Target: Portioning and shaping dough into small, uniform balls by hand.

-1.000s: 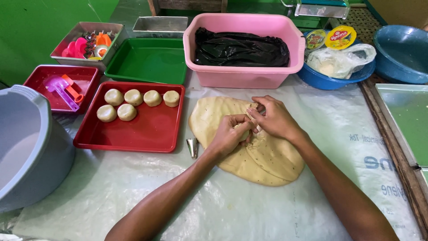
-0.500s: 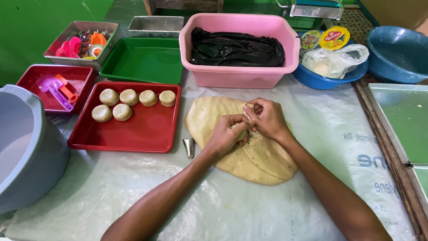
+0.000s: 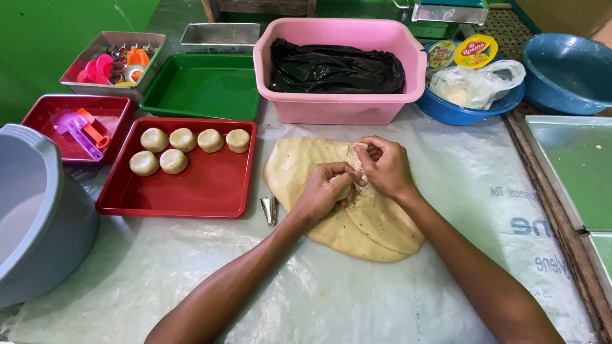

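Note:
A flat sheet of pale yellow dough (image 3: 305,167) lies on a clear plastic sheet (image 3: 357,293) covering the table. My left hand (image 3: 325,191) and my right hand (image 3: 386,167) meet over its upper middle, both pinching a small piece of dough (image 3: 354,159) between the fingers. A small metal cone cutter (image 3: 270,209) stands just left of the dough sheet. Further left, a red tray (image 3: 204,188) holds several round dough pucks (image 3: 183,139).
A pink tub (image 3: 338,105) with a black bag stands behind the dough, beside a green tray (image 3: 207,86), a metal box of coloured cutters (image 3: 115,60) and a small red tray (image 3: 76,127). Blue bowls (image 3: 564,64) are at back right, a grey tub (image 3: 38,210) at left.
Both hands stay together on the dough piece, fingers shifting slightly as they work it. The view has drifted a little; nothing else moved.

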